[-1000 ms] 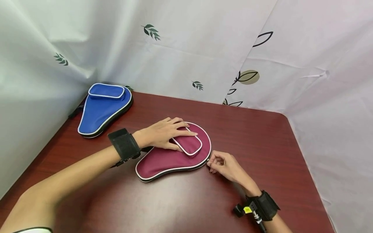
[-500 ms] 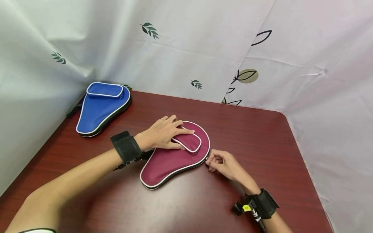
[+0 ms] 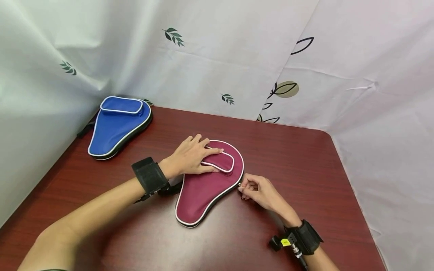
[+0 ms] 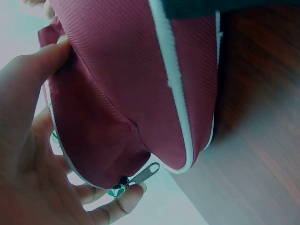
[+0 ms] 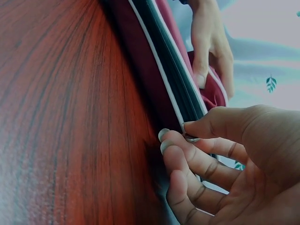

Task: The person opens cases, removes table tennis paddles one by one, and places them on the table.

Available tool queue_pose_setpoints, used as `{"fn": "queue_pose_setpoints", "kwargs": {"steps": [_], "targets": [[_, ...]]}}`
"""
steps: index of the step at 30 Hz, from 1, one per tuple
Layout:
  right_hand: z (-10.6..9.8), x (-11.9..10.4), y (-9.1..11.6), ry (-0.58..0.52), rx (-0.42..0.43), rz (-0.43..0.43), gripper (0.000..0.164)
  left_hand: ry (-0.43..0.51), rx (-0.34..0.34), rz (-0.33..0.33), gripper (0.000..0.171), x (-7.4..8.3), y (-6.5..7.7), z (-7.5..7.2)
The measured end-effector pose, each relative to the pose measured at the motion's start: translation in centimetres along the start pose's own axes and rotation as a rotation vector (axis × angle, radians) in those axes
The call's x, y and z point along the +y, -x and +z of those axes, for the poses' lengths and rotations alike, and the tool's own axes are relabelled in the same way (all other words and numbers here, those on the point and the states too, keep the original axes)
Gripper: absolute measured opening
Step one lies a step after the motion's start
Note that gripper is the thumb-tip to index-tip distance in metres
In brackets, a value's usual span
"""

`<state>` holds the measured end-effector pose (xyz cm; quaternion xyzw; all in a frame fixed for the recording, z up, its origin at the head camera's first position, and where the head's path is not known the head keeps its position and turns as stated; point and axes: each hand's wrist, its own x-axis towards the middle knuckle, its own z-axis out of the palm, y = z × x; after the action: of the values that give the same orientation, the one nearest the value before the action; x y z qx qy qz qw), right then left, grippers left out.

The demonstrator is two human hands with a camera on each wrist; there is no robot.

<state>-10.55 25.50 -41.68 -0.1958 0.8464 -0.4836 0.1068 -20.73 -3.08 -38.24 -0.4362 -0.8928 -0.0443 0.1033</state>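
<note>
A maroon table tennis paddle case (image 3: pixel 198 195) with white piping lies on the table, its narrow end pointing toward me. My left hand (image 3: pixel 190 156) grips the raised pocket (image 4: pixel 89 126) on its front, thumb on one side and fingers across the other. A metal zipper pull (image 4: pixel 144 174) hangs at the pocket's end, by a fingertip. At the case's right edge, my right hand (image 3: pixel 257 190) pinches the slider pull (image 5: pixel 191 138) of the main zipper between thumb and index finger. The dark zipper band (image 5: pixel 173 65) runs along the side; where it passes behind my fingers is hidden.
A blue paddle case (image 3: pixel 118 124) of the same shape lies at the back left of the reddish-brown table (image 3: pixel 288 158). White curtains (image 3: pixel 203 67) with leaf prints stand behind and along both sides. Each wrist wears a black strap (image 3: pixel 149 177).
The maroon case has turned under my left hand, its narrow end swinging rightward and closer to me. My right hand keeps its pinch at almost the same place.
</note>
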Motion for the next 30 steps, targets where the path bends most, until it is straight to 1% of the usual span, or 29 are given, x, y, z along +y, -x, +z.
{"fn": "queue_pose_setpoints", "kwargs": {"steps": [5,11,15,20,23,28,30], "targets": [[0.0,-0.2,0.0,0.008,-0.008,0.000,0.016,0.004,0.037,-0.026,0.066,0.1,0.0,0.4],[0.0,-0.2,0.0,0.019,0.003,-0.001,0.016,-0.008,0.046,-0.045,0.065,0.3,-0.1,0.6],[0.0,-0.1,0.0,0.027,0.000,0.003,0.015,-0.016,0.063,-0.079,0.066,0.5,-0.3,0.9],[0.0,0.0,-0.2,0.024,0.029,0.018,0.016,0.000,0.091,-0.111,0.068,0.6,-0.4,1.3],[0.0,0.2,-0.2,0.019,0.038,0.033,0.014,0.057,0.073,-0.114,0.073,0.4,-0.3,1.3],[-0.1,0.3,-0.2,0.012,0.036,0.047,0.010,0.273,-0.026,-0.091,0.093,0.1,0.7,0.8],[-0.2,0.2,-0.2,0.015,0.047,0.047,0.010,0.337,-0.049,-0.087,0.098,-0.1,0.9,0.7]]}}
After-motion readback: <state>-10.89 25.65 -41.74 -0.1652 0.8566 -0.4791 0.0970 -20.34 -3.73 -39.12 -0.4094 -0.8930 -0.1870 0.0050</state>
